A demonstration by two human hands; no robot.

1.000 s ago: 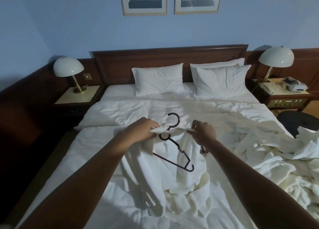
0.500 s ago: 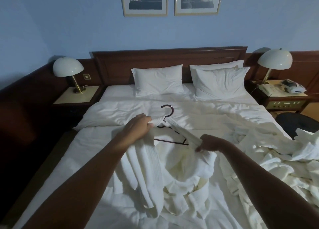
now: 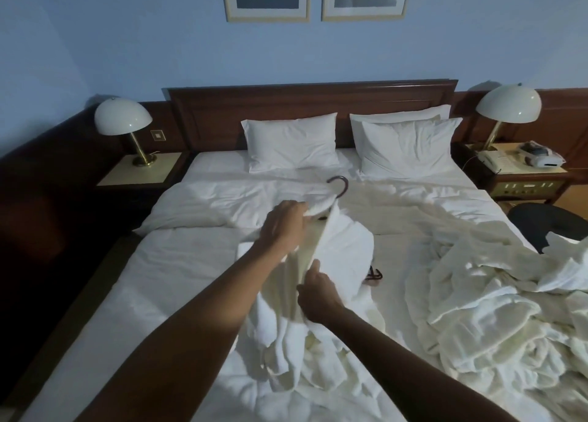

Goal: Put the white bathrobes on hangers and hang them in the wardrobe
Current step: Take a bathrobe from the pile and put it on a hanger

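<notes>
Both hands hold a white bathrobe [image 3: 343, 256] over the bed [image 3: 178, 262]: left hand [image 3: 283, 227] grips its collar by the hanger [image 3: 339, 187] hook, right hand [image 3: 318, 291] pinches its front edge. Left of them stands a lamp [image 3: 122, 119]; right, another crumpled bathrobe [image 3: 477, 294].

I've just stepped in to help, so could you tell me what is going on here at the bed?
A person is fitting a white bathrobe onto a dark hanger over the bed. The left hand grips the robe at the collar, just under the hook, and the right hand holds its front edge lower down. More white robes lie heaped on the right, and another hanger lies on the bed. Nothing is hung up yet.
</notes>
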